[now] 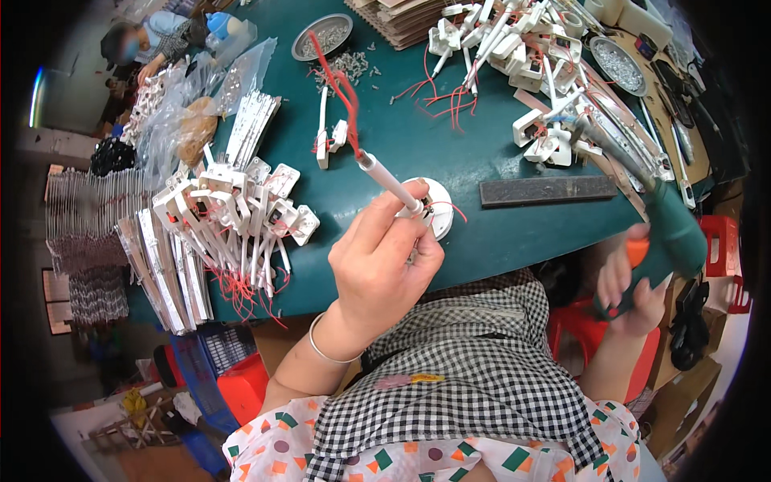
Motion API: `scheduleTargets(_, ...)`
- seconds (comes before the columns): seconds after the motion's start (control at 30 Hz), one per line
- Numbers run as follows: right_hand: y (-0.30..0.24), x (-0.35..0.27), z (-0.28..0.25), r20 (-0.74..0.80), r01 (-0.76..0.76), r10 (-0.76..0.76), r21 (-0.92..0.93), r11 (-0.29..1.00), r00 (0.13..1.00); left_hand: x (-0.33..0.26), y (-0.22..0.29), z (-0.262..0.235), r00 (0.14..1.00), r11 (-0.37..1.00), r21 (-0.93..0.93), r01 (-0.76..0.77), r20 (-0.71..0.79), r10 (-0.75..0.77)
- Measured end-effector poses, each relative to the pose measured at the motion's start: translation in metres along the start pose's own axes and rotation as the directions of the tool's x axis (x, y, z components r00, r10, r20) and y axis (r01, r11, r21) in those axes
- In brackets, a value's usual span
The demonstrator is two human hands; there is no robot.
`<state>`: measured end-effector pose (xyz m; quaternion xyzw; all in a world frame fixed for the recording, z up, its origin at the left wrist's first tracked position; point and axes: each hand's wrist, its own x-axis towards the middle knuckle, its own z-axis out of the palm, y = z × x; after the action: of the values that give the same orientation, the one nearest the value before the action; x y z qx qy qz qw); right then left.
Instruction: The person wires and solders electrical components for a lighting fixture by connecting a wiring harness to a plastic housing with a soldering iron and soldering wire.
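My left hand [377, 253] is closed round a white tube [387, 178] that stands tilted over the front of the table. Red wires [347, 98] stick out of the tube's upper end. Beside my fingers, partly hidden by them, lies a white round base [441, 215] with a thin red wire across it. Off to the right, beyond the table's front edge, my right hand [629, 289] grips a green power screwdriver [676, 229] with an orange part at the grip. Its long front end points up and left towards a heap of white fittings; the tip is blurred.
White fittings with red wires lie in piles at left [241, 209] and far right [522, 48]. A dark flat bar [548, 191] rests right of the base. A metal dish [323, 37] and loose small screws [347, 71] are at the back. Another person [152, 44] sits far left.
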<state>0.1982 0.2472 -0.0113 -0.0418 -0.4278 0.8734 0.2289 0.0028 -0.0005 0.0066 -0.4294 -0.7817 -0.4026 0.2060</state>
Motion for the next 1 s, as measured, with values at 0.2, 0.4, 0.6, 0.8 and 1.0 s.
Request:
scheduleTargets(0.2,0.006,-0.028,0.024,0.038,-0.076,0.079,-0.079,0.994,0.996,0.004,0.002,-0.001,1.0,0.999,0.031,-0.015,0.027,0.014)
scheduleTargets(0.4,0.011,-0.042,0.029,-0.137,-0.215,0.186,-0.241,0.946,0.973,0.003,-0.001,0.002,0.999,0.998,0.052,-0.043,-0.03,0.045)
scheduleTargets(0.6,0.021,-0.045,0.03,-0.13,-0.237,0.211,-0.232,0.943,0.969,0.004,-0.001,-0.001,0.999,0.999,0.026,-0.023,0.03,0.022)
scheduleTargets(0.8,0.028,-0.047,0.02,-0.042,-0.208,0.203,-0.221,0.953,0.978,0.003,-0.002,-0.003,0.999,0.998,-0.055,0.043,0.032,-0.041)
scheduleTargets(1.0,0.033,-0.043,0.022,-0.029,-0.19,0.188,-0.238,0.953,0.982,0.004,-0.003,0.001,0.999,1.0,-0.028,-0.006,-0.036,0.005)
